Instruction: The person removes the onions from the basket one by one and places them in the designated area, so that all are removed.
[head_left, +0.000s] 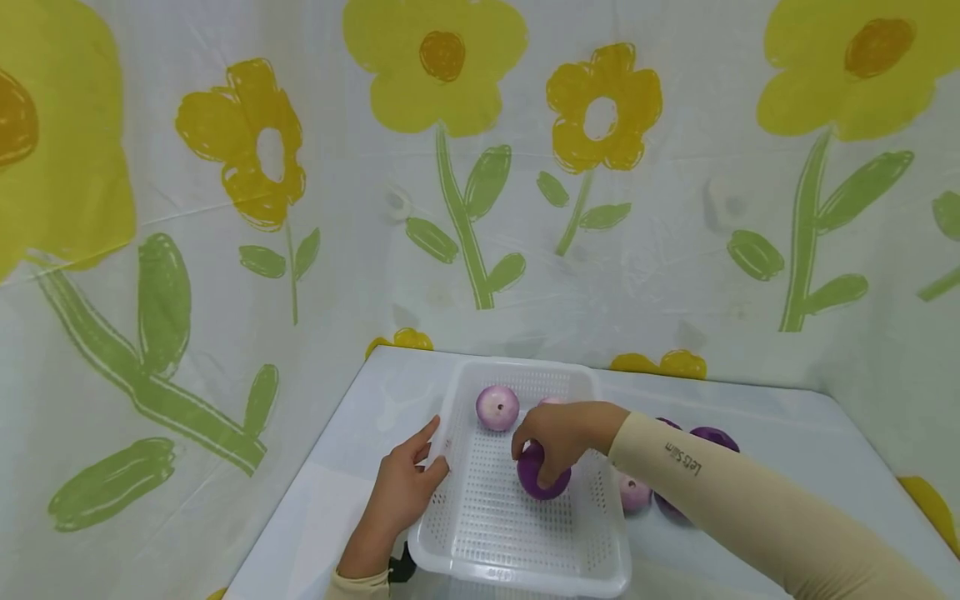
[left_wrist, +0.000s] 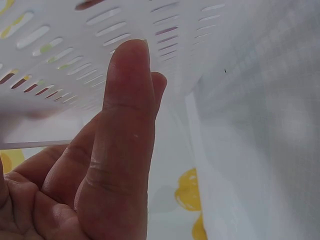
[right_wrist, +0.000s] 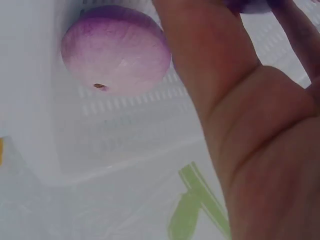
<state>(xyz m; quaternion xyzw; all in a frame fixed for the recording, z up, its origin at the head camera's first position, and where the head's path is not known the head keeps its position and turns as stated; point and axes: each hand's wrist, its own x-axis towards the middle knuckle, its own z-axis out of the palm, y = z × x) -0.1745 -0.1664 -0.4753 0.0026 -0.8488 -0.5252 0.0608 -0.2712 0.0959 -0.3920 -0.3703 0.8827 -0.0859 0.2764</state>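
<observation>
A white perforated plastic basket [head_left: 510,533] stands on the table. Inside it, my right hand [head_left: 558,433] holds a dark purple onion [head_left: 542,482] from above, thumb and fingers round it. A paler purple onion [head_left: 497,407] lies at the far left of the basket; another pale onion [head_left: 553,400] shows partly behind the right hand. One pale onion [right_wrist: 117,55] appears close up in the right wrist view. My left hand [head_left: 405,479] is at the basket's left rim, fingertips touching it. The left wrist view shows a straight finger [left_wrist: 127,130] beside the slotted wall.
Right of the basket, partly hidden by the right forearm, lie a pale onion [head_left: 634,493] and several dark purple ones [head_left: 716,437]. The table [head_left: 810,450] has a white cover. A flower-printed curtain [head_left: 645,275] hangs behind and at the sides. Something black [head_left: 402,567] sits by the left wrist.
</observation>
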